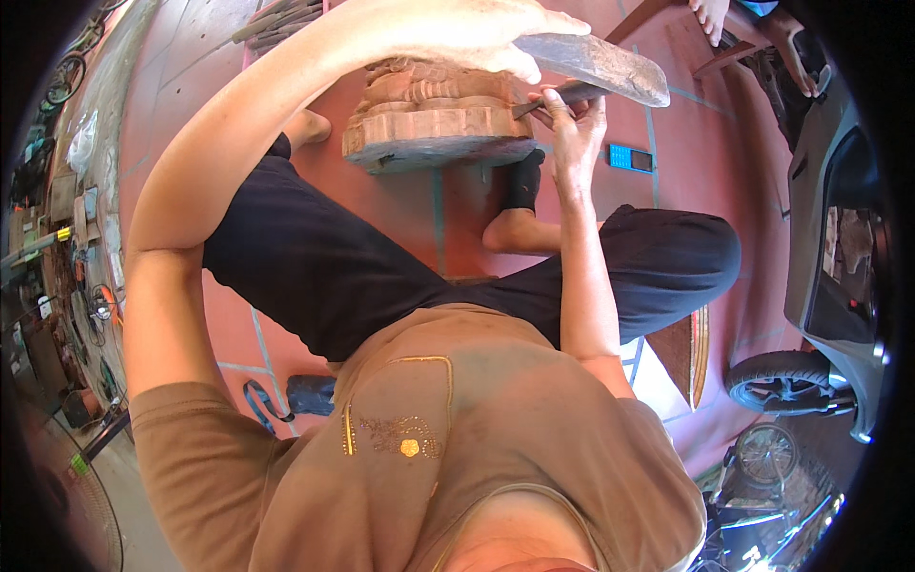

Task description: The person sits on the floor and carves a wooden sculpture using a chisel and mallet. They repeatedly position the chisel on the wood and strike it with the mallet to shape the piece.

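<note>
A thick carved wood block (438, 129) stands on the floor between my legs, with rounded relief on its upper part and a pale flat rim. My left hand (500, 38) reaches over from the left and grips a worn wooden mallet (610, 69), whose broad end points right. Below the mallet, my right hand (578, 138) is closed round a dark chisel (569, 92). The chisel's tip points left and meets the right edge of the block. The mallet's head overlaps the chisel's handle end in view; whether they touch I cannot tell.
Several chisels (281, 24) lie bundled at the far left. A blue mobile phone (631, 158) rests on the red tiles right of my right hand. A motorbike (834, 257) stands at the right. Another person's foot (710, 19) shows at the top right, near a wooden stool.
</note>
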Available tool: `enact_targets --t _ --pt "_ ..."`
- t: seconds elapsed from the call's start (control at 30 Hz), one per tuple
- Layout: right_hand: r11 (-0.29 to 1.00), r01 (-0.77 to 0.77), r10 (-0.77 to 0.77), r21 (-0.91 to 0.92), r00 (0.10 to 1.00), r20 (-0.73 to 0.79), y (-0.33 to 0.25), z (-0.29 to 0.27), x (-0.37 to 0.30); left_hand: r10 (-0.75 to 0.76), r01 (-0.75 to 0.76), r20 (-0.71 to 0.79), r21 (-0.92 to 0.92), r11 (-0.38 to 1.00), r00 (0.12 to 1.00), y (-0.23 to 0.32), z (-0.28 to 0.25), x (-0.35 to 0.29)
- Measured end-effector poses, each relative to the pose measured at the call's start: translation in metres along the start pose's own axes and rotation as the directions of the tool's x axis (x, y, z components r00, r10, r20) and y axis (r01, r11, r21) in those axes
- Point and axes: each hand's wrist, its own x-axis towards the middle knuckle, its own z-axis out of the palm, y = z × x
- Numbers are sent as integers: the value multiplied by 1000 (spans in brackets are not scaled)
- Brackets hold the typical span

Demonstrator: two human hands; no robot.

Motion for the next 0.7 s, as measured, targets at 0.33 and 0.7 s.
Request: enact_targets --t 0.33,0.7 --pt "932 -190 212 307 976 -39 20 -33 6 -379 373 -245 -72 925 892 17 -11 -46" --pt "975 -114 113 190 994 15 18 3 -6 -613 386 -207 -616 687 762 16 -3 -66"
